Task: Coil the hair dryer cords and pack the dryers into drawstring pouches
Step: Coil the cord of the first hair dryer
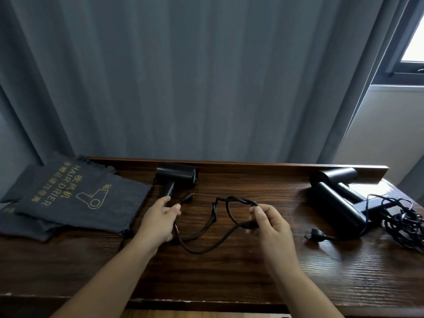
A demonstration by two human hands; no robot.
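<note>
Wood desk (229, 271): dark grain, raised back edge; all items are laid on it.
Near dryer (176, 179): black, set at back centre-left, barrel along the back edge, handle pointed toward the person.
Cord (202, 244): black, run from the handle base across the desk in loose loops; partly bunched at the right.
Plug (188, 197): seen just beyond the left fingertips, on the desk.
Left hand (160, 220): placed at the handle's end; fingers curled about the cord there, thumb pressed toward the forefinger. Exact contact cannot be told.
Right hand (268, 222): raised slightly over the desk; cord loops are pinched between thumb and curled fingers.
Pouches (75, 198): dark grey cloth, stacked flat at far left, gold "HAIR DRIER" print on the top one; not touched.
Spare dryers (337, 198): two black units crossed at far right, cords (403, 223) tangled beside them, one plug (315, 234) lying toward the centre.
Curtain (183, 76): grey, hung behind the desk.
</note>
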